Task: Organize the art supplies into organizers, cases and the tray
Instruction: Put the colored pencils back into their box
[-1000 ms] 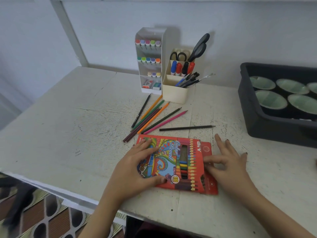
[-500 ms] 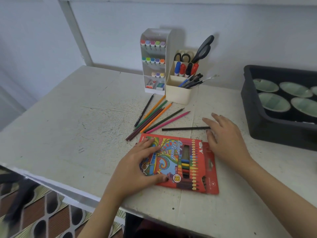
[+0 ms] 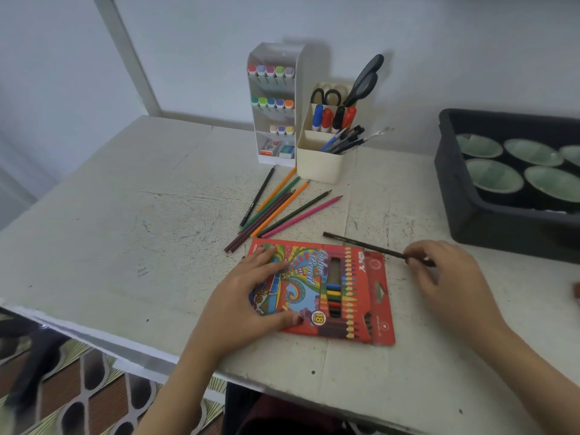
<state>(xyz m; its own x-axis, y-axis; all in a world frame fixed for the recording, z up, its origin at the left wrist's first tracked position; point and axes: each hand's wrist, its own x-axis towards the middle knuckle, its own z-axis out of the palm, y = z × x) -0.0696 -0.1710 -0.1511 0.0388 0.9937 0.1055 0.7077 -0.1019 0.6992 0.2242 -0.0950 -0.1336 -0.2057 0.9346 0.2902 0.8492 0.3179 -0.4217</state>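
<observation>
We look down at a worn white counter (image 3: 125, 230) from the person's own viewpoint. Near the middle lies a flat red colour pencil box (image 3: 348, 296), marked 18, with a window that shows pencils inside. The left hand (image 3: 248, 296) rests flat on the left part of the box, with its fingers spread and straight and pressing down. The right hand (image 3: 452, 277) is to the right of the box, and its curled fingers pinch one end of a dark pencil (image 3: 364, 245). That pencil slants up and to the left, and its free end hangs just past the far right corner of the box. We cannot tell whether it touches the box.

Just beyond the box, a loose fan of coloured pencils (image 3: 282, 205) lies on the counter. We see orange, green, maroon, pink and black ones, their tips pointing toward the far right.

Farther back, by the wall, stands a tall white marker organizer (image 3: 273, 58) with rows of pastel-capped markers and small boxes in the bottom shelf. Touching its right side is a cream pen holder (image 3: 320, 164) with pens, thick markers, a brush and two pairs of scissors (image 3: 364, 80), the larger pair standing above its rim.

At the far right sits a black tray (image 3: 464, 199) holding pale green bowls (image 3: 494, 175), well apart from the pencils.
</observation>
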